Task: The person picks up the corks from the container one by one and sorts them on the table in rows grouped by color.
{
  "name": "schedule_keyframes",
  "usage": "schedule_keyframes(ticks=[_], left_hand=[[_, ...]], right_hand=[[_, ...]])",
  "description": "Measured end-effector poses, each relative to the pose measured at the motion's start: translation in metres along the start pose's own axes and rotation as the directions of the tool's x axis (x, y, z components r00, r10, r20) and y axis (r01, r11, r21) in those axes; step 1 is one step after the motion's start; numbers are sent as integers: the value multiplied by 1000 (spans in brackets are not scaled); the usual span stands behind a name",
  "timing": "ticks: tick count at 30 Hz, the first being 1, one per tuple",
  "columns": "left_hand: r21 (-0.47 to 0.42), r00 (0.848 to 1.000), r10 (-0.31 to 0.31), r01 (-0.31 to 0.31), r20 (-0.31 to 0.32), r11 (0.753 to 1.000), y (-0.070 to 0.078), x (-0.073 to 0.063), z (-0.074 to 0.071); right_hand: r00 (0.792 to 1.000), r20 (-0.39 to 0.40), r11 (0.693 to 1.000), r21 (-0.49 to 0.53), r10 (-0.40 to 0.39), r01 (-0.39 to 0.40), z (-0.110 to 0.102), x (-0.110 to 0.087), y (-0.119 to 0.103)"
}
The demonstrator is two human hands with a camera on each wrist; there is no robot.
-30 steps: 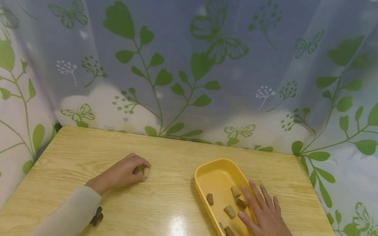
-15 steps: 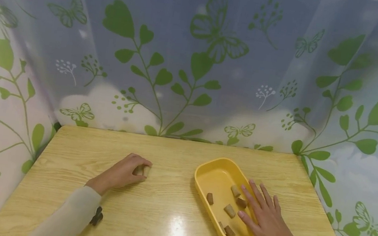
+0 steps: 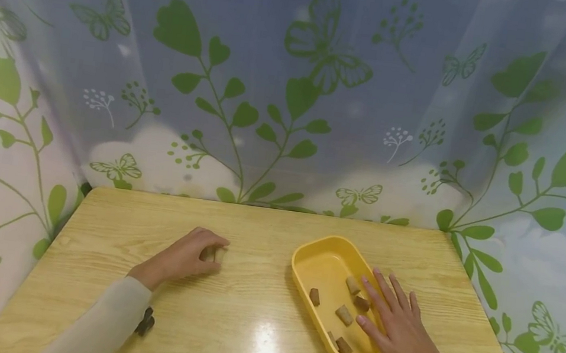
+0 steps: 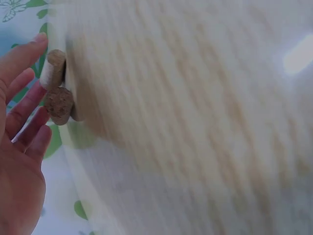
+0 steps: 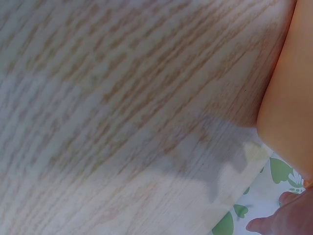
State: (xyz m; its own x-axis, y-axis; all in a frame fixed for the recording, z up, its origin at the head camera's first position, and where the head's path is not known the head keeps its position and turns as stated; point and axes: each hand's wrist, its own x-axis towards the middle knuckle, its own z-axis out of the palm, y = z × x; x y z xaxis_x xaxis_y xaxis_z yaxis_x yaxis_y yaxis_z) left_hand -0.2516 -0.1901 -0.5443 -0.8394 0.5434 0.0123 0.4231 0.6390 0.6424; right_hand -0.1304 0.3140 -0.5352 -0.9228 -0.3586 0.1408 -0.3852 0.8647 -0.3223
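Forefinger and thumb of the left hand [image 3: 181, 257] have spread slightly wider since the earlier frame, while the right hand [image 3: 404, 335] and the tub [image 3: 324, 271] look to be in the same place. That left hand is now parted around what lies in front of it: its digits curve loosely, and the left wrist view shows the thumb tip clear of the corks, so I judge that it grips nothing. Two corks, an upper cork [image 4: 53, 71] and a lower cork [image 4: 59, 105], sit on the table [image 3: 263, 245] against each other, just past the left fingers; a blurred patch beside the lower one could be another piece or only shadow, I cannot tell

What matters most is this: the pair lies in the opening between left thumb and fingers, on the side away from the palm. The lower cork turns a rough end towards the wrist camera, so its long axis seems to run away from that view, though I can't be sure. Left is much the nearer hand. Right is spread, fingers straight, over the near side of the tub's right rim, well apart from the pair, with several loose corks [image 3: 344, 314] inside the tub
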Motion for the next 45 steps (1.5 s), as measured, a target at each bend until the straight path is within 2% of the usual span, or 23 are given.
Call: schedule_keyframes(ticks=[5, 8, 17, 27, 40, 45], left_hand=[[-13, 1000, 24, -24, 11, 1000, 6, 6, -2], [18, 999, 52, -52, 5, 999, 10, 10, -2], [17, 997, 74, -74, 11, 997, 23, 22, 2], [-39, 996, 94, -94, 3, 995, 51, 37, 6], [-12, 985, 170, -170, 12, 985, 92, 64, 25], [14, 983, 178, -178, 41, 984, 105, 73, 31]], right_hand=[[1000, -4, 1000, 4, 0, 0, 1, 0, 1], [1000, -3, 1000, 5, 2, -2, 2, 0, 2], [1000, -8, 1000, -6, -3, 3, 2, 0, 2], [1000, -9, 1000, -12, -7, 7, 2, 0, 1], [1000, -8, 1000, -10, -5, 5, 2, 0, 0], [1000, -7, 1000, -9, -9, 9, 0, 0, 0]])
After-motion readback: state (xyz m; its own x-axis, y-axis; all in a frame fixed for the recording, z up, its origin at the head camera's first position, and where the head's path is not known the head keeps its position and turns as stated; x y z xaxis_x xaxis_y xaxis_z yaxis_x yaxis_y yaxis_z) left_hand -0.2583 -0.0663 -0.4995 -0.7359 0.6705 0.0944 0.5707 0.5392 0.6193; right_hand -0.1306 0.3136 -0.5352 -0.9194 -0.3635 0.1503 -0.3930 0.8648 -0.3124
